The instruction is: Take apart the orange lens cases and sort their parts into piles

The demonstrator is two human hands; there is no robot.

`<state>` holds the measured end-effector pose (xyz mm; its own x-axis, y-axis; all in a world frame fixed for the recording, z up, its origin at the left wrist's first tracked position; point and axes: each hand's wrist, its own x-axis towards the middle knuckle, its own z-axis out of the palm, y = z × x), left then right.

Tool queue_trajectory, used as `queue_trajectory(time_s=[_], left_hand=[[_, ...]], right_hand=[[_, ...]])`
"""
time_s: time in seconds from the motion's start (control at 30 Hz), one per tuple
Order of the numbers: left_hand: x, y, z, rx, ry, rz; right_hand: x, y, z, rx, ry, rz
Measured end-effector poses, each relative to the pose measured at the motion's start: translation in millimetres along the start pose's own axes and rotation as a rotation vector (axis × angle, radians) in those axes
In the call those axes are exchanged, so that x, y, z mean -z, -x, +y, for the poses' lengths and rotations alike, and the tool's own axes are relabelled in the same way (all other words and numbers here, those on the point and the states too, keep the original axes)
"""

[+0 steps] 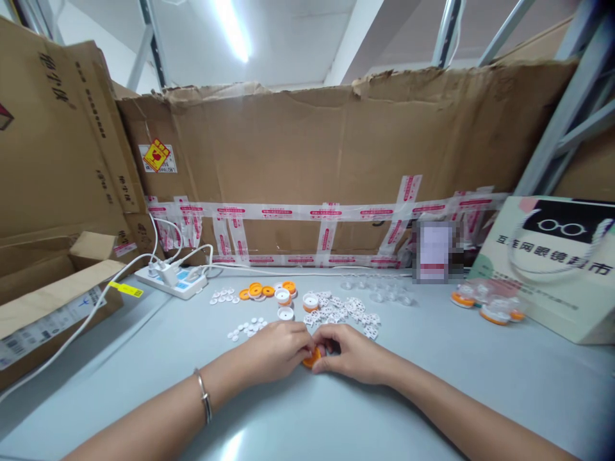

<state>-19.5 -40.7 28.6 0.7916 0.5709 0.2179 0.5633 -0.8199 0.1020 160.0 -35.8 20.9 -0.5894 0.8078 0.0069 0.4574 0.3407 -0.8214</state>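
Near the middle of the grey table, both hands meet on an orange round plastic part (312,357). My right hand (348,352) grips its right side between thumb and fingers. My left hand (283,346) has its fingertips closed against the part's upper left; whether they hold some small piece is hidden. Just beyond the hands lie a heap of white spoked pieces (339,308) and white-and-orange round cases (311,302). Several orange rings (255,291) sit farther back to the left. Small white discs (247,328) are scattered left of my left hand.
Clear plastic caps (384,288) lie at the back right, with orange-and-clear round pieces (494,304) by a paper bag (552,269). A power strip (172,280) with white cables stands at the back left beside an open carton (52,307). Large cardboard (288,147) walls the rear.
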Motion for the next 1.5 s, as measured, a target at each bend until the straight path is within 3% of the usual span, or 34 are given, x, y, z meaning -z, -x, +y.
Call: queue_trajectory(time_s=[0.3, 0.9, 1.1, 1.2, 1.27, 1.43, 1.5], left_hand=[[-2.1, 4, -4, -0.204, -0.337, 0.049], [5.9, 6, 6, -0.380, -0.557, 0.173], [-0.4, 2, 0, -0.195, -0.383, 0.121], [9.6, 1, -8, -0.072, -0.310, 0.058], [27.8, 7, -19, 0.082, -0.273, 0.001], [78.3, 44, -65, 0.698, -0.237, -0.189], [85.7, 57, -82, 0.807, -0.177, -0.307]], right_hand=[[-1, 0, 1, 0.010, 0.032, 0.002], [-1, 1, -2, 0.017, 0.050, 0.021], [-2, 2, 0, -0.005, 0.015, 0.017], [-2, 2, 2, -0.008, 0.014, 0.023], [-2, 2, 2, -0.024, 0.022, 0.033], [-1, 3, 0, -0.054, 0.052, 0.029], [-1, 3, 1, -0.050, 0.053, 0.025]])
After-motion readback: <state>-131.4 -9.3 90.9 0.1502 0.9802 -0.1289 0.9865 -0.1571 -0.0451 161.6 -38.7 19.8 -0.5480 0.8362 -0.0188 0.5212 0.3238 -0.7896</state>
